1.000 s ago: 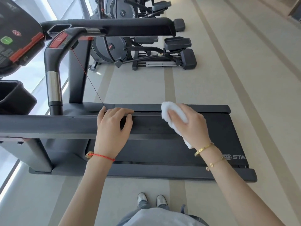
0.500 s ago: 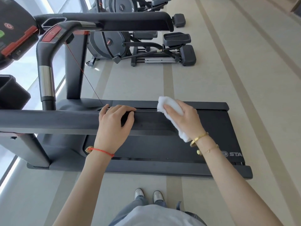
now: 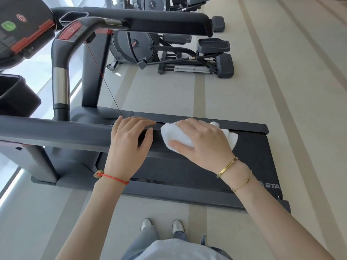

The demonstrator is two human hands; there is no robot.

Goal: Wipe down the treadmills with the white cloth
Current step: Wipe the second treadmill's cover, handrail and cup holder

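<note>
White cloth (image 3: pixel 179 136) on treadmill (image 3: pixel 251 147) handrail (image 3: pixel 56 131), beige striped floor (image 3: pixel 281 91)

1 treadmill (image 3: pixel 249 147), 1 white cloth (image 3: pixel 178 136), 2 hands, 3 bracelets.
</note>
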